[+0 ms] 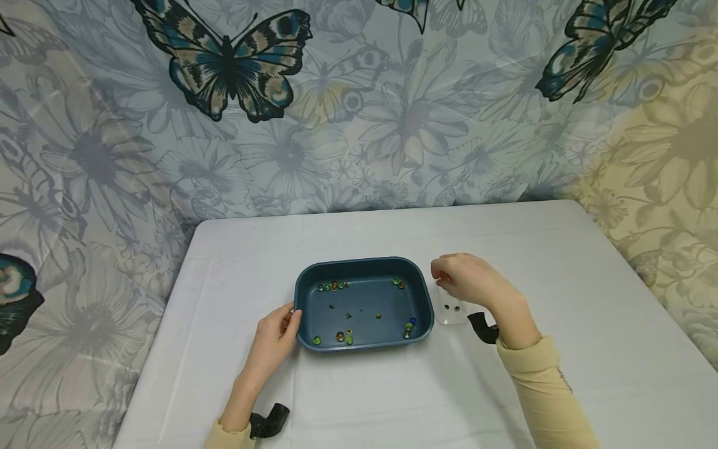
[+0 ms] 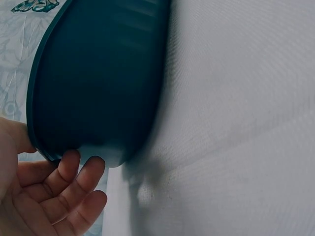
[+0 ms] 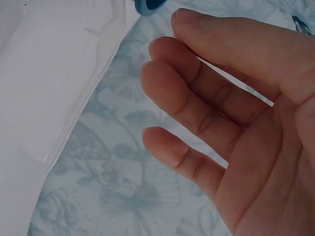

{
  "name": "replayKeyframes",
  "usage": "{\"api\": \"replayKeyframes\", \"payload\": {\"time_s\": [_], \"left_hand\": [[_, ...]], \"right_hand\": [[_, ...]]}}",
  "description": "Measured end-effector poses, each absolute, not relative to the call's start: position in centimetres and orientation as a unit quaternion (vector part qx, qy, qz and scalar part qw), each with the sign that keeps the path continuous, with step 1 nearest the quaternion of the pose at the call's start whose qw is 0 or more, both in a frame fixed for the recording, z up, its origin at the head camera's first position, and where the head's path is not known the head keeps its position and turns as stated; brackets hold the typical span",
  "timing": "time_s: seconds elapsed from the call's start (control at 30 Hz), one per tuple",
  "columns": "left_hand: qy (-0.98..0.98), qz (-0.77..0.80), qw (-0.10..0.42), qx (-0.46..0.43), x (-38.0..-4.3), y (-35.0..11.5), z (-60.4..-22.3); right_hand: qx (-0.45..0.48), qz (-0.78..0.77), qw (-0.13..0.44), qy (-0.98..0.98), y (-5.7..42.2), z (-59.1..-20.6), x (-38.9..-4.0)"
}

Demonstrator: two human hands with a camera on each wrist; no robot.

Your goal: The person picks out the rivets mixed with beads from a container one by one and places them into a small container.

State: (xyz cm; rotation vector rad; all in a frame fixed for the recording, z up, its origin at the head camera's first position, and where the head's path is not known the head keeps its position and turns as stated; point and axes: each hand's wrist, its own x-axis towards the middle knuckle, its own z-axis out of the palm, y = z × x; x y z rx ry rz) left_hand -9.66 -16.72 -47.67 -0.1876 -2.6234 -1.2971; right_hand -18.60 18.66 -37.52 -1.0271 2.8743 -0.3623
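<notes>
A dark blue tray [image 1: 367, 304] lies on the table with several shiny glass marbles [image 1: 339, 337] in it, green, amber and blue. Its left end is held by my left hand [image 1: 276, 337], thumb at the rim and fingers against the outer wall; the left wrist view shows this hand [image 2: 59, 191] at the tray's wall [image 2: 98, 83]. Over a clear plastic container [image 1: 450, 317] right of the tray hovers my right hand [image 1: 471, 277]. In the right wrist view its fingers [image 3: 170, 83] are loosely bent, with nothing visible between them. Two small dark pieces [image 1: 457, 308] sit in the container.
A white cloth covers the table [image 1: 359, 399]. Butterfly-and-flower fabric [image 1: 415, 125] hangs behind and at both sides. A black wrist mount [image 1: 270, 421] is on the left wrist, another [image 1: 483, 328] on the right.
</notes>
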Motion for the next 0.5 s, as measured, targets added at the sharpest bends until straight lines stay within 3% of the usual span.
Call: {"api": "replayKeyframes", "payload": {"time_s": [0.5], "left_hand": [[-0.889,-0.445,0.094,-0.058,-9.7,-16.8,-47.8]], "right_hand": [[-0.377,-0.112,0.011,0.919,17.0,-37.4,-18.6]]}}
